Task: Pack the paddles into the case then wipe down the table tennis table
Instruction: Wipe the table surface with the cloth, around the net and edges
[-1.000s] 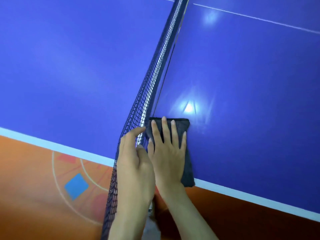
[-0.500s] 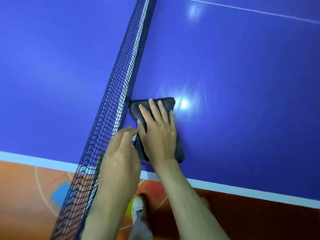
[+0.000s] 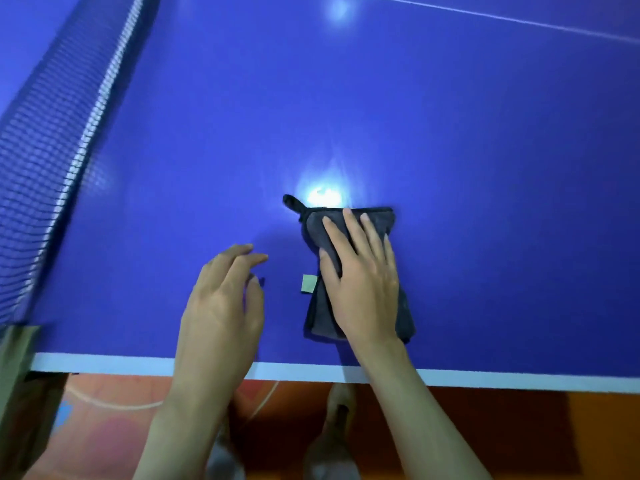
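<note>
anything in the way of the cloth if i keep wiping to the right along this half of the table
Nothing visible. The cloth lies flat under the right hand, and the blue table to its right is bare.

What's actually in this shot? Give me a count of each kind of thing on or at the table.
Hands: 2, the left hand hovering open over the table, the right hand pressing flat on the cloth
Dark grey cloth: 1
Net: 1
Blue table: 1
Total: 5
</note>
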